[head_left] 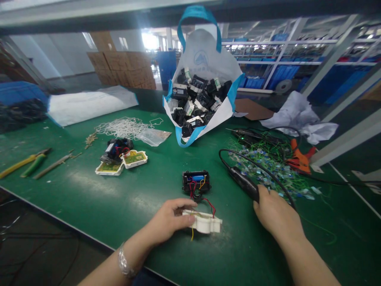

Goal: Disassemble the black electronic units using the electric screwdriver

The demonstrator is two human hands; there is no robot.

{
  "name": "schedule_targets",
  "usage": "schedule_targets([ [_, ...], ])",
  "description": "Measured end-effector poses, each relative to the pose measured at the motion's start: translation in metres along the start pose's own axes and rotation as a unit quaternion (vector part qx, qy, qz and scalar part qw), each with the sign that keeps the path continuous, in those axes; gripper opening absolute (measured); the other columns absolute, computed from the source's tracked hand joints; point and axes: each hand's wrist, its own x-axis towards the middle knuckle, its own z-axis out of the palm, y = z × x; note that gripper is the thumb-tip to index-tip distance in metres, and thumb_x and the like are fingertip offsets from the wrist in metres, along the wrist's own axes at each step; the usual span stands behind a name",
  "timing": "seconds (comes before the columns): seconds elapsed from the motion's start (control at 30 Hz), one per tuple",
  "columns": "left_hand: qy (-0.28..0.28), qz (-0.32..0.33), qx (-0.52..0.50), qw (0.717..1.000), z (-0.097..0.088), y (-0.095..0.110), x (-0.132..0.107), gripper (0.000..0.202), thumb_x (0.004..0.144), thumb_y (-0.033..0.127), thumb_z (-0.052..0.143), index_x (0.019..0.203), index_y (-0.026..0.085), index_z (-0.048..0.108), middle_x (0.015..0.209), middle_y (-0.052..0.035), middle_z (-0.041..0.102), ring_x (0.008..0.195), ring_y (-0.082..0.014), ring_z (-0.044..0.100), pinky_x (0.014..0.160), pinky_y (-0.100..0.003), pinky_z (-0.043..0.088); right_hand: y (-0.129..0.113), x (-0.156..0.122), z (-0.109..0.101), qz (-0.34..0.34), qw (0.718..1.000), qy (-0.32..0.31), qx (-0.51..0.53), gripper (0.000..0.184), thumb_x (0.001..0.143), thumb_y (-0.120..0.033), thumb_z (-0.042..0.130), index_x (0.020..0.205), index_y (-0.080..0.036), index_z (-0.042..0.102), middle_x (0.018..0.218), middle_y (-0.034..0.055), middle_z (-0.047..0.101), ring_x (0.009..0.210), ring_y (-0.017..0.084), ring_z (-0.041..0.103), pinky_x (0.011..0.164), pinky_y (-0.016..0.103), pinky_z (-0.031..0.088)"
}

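Note:
My left hand [175, 218] has its thumb and fingers closed on the left end of a white plastic housing [205, 223], which stands on edge just above or on the green table. A yellow wire hangs from it, and red wires run to a black battery case [195, 182] with a blue cell inside, just beyond. In my right hand [276, 212] is the black handle of a corded tool [244, 184]; its working end is hidden by the hand. The tool's cable loops over a heap of small bluish clear pieces and green strands [268, 167].
A white-and-blue bag [220, 115] full of black units stands at the back. To the left lie opened units with circuit boards [134, 158], white cord loops [122, 128], a plastic bag [153, 136] and green-handled pliers [34, 165]. An orange tool [299, 159] lies right.

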Motion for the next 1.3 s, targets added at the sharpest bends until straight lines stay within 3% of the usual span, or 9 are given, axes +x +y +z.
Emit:
schedule_targets([
  [0.17, 0.001, -0.077, -0.251, 0.965, 0.011, -0.006, 0.006, 0.031, 0.072, 0.038, 0.059, 0.083, 0.010, 0.061, 0.066, -0.0055, 0.061, 0.052, -0.0112, 0.053, 0.047, -0.019, 0.038, 0.001, 0.000, 0.002, -0.004, 1.000, 0.009, 0.000, 0.030, 0.082, -0.022, 0.050, 0.110, -0.010, 0.048, 0.086, 0.0107, 0.053, 0.077, 0.024, 0.056, 0.062, 0.031, 0.046],
  [0.27, 0.013, -0.141, -0.326, 0.935, 0.016, -0.006, 0.008, 0.034, 0.077, 0.039, 0.052, 0.092, 0.009, 0.056, 0.063, -0.0073, 0.061, 0.045, -0.0121, 0.054, 0.041, -0.019, 0.037, 0.001, 0.000, 0.002, -0.003, 1.000, 0.012, 0.003, 0.030, 0.082, -0.022, 0.050, 0.110, -0.010, 0.048, 0.086, 0.0113, 0.053, 0.077, 0.023, 0.056, 0.062, 0.030, 0.046],
  [0.4, 0.000, -0.184, -0.382, 0.906, 0.017, -0.004, 0.012, 0.037, 0.084, 0.039, 0.041, 0.107, 0.011, 0.048, 0.068, -0.0078, 0.062, 0.044, -0.0120, 0.055, 0.041, -0.018, 0.040, -0.001, -0.001, 0.002, -0.003, 1.000, 0.004, -0.004, 0.029, 0.082, -0.023, 0.052, 0.107, -0.010, 0.049, 0.087, 0.0111, 0.053, 0.080, 0.024, 0.057, 0.065, 0.031, 0.046],
  [0.67, 0.001, -0.197, -0.375, 0.906, 0.017, -0.007, 0.013, 0.038, 0.083, 0.044, 0.041, 0.101, 0.012, 0.049, 0.067, -0.0074, 0.062, 0.042, -0.0121, 0.056, 0.040, -0.018, 0.040, -0.002, -0.001, -0.001, -0.004, 1.000, -0.007, 0.003, 0.028, 0.082, -0.024, 0.052, 0.106, -0.010, 0.048, 0.089, 0.0111, 0.053, 0.080, 0.024, 0.056, 0.067, 0.032, 0.047],
  [0.8, 0.044, -0.110, -0.293, 0.949, 0.018, -0.006, 0.008, 0.035, 0.075, 0.044, 0.054, 0.086, 0.011, 0.057, 0.065, -0.0059, 0.061, 0.048, -0.0117, 0.056, 0.047, -0.020, 0.043, -0.005, -0.003, -0.001, -0.010, 1.000, -0.008, 0.008, 0.029, 0.083, -0.024, 0.051, 0.107, -0.009, 0.048, 0.088, 0.0111, 0.052, 0.080, 0.024, 0.056, 0.067, 0.031, 0.047],
  [0.93, 0.042, 0.045, -0.030, 0.998, 0.018, -0.005, -0.001, 0.028, 0.068, 0.037, 0.064, 0.083, 0.014, 0.068, 0.098, -0.0094, 0.063, 0.094, -0.0209, 0.057, 0.087, -0.033, 0.042, -0.008, -0.004, 0.001, -0.015, 1.000, 0.007, 0.010, 0.031, 0.081, -0.025, 0.053, 0.108, -0.009, 0.048, 0.086, 0.0104, 0.052, 0.078, 0.023, 0.056, 0.066, 0.031, 0.046],
  [1.03, 0.038, 0.101, 0.116, 0.987, 0.019, -0.011, -0.008, 0.025, 0.067, 0.031, 0.064, 0.089, 0.019, 0.068, 0.121, -0.0090, 0.051, 0.110, -0.0245, 0.048, 0.098, -0.041, 0.033, -0.009, -0.005, 0.001, -0.014, 1.000, 0.017, 0.011, 0.030, 0.081, -0.025, 0.053, 0.107, -0.010, 0.049, 0.086, 0.0101, 0.053, 0.076, 0.023, 0.056, 0.064, 0.030, 0.045],
  [1.17, 0.029, 0.166, 0.205, 0.964, 0.021, -0.021, -0.013, 0.023, 0.070, 0.021, 0.060, 0.092, 0.020, 0.064, 0.122, -0.0093, 0.045, 0.113, -0.0227, 0.044, 0.098, -0.041, 0.035, -0.010, -0.006, 0.000, -0.013, 0.999, 0.028, 0.010, 0.029, 0.080, -0.024, 0.055, 0.105, -0.011, 0.050, 0.085, 0.0093, 0.053, 0.076, 0.023, 0.056, 0.063, 0.029, 0.045],
  [1.3, 0.018, 0.160, 0.262, 0.952, 0.021, -0.024, -0.018, 0.039, 0.071, 0.010, 0.053, 0.107, 0.024, 0.053, 0.129, -0.0075, 0.035, 0.121, -0.0205, 0.034, 0.103, -0.042, 0.028, -0.012, -0.007, 0.004, -0.028, 0.998, 0.052, 0.026, 0.035, 0.078, -0.024, 0.057, 0.110, -0.013, 0.048, 0.087, 0.0081, 0.053, 0.078, 0.023, 0.055, 0.065, 0.030, 0.046],
])
